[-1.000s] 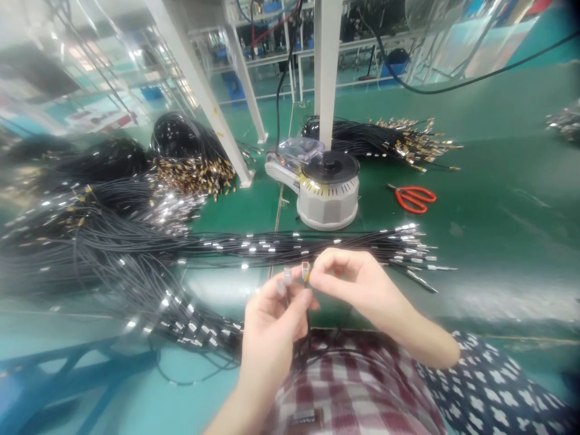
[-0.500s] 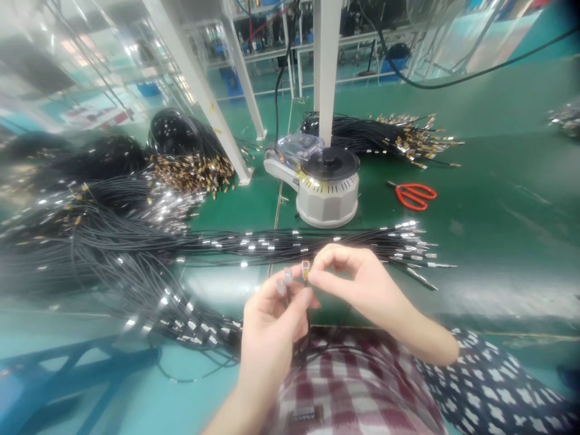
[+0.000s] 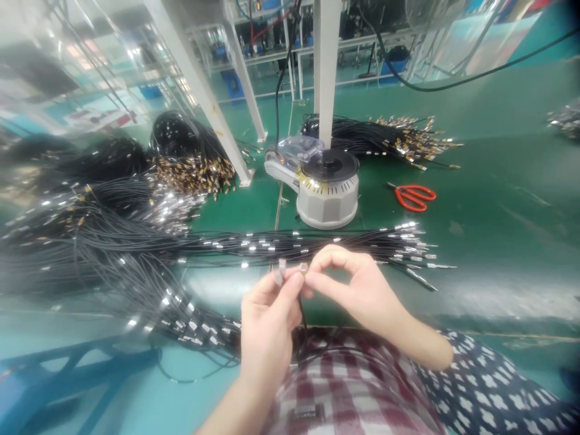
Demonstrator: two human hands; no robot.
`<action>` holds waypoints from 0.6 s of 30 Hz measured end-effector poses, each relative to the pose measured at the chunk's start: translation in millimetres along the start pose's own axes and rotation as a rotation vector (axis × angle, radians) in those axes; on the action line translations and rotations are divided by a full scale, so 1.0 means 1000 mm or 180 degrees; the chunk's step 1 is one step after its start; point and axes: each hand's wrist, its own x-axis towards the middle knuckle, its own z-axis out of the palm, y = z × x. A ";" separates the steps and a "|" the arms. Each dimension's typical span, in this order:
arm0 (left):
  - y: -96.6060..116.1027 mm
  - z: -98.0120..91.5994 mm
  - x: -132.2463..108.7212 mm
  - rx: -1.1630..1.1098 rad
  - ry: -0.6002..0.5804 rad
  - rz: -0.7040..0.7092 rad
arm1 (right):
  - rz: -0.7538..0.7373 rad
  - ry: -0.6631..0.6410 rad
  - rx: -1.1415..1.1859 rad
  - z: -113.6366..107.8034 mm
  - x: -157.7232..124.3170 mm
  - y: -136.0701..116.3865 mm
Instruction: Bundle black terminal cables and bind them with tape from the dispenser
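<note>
My left hand is closed around black cables, whose small silvery connector ends stick up between the fingers. One black cable hangs below the hand towards the lap. At the left thumb tip is another small connector, and my right hand pinches at it with thumb and forefinger. Its exact shape is too small to make out. Just beyond both hands, a long bundle of black cables lies across the green bench, its silvery ends pointing right.
A white round tape dispenser stands behind the bundle. Red-handled scissors lie right of it. Cable piles with gold ends fill the left side; another bundle lies behind the dispenser. White posts rise from the bench.
The left thumb has moved up onto the connector that the right fingers pinch. The other connector ends in the left hand have shifted slightly left and up.
</note>
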 end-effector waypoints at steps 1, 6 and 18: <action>0.001 0.000 0.001 -0.0011 -0.0066 -0.0014 | 0.0001 -0.0043 -0.0005 -0.001 0.000 0.000; 0.003 -0.003 0.002 -0.0038 -0.0315 -0.0037 | 0.0008 -0.0100 0.0019 -0.005 0.001 0.001; 0.002 -0.005 0.004 -0.0152 -0.0448 -0.0349 | 0.0070 0.0083 -0.0055 -0.002 0.004 0.002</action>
